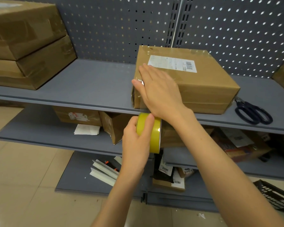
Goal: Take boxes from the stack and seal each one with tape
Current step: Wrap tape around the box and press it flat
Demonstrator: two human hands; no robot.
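— Where are your hands?

— Your right hand (159, 89) lies flat on the brown cardboard box with the white shipping label (203, 82), fingers straight and close together, pressing along its near-left top edge where clear tape shines. Your left hand (136, 145) grips the yellowish roll of packing tape (150, 133), fingers curled over its outer face and the thumb on the near side.

— And where does the roll sit against the box?

— You hold it just below the front lip of the grey metal shelf (88, 86), under the box's left corner and right beside your right wrist. A strip of clear tape seems to run from the roll up to the box; its exact course is hard to make out.

— Where is the box?

— It stands on that shelf, towards the front edge, label side up, in front of the grey perforated back panel (105, 30).

— What else is on your shelf?

— A stack of two brown cardboard boxes (26, 46) stands at the far left, well apart from the one you press. Black-handled scissors (252, 113) lie just right of the labelled box. On the lower shelves you have more cartons and loose papers.
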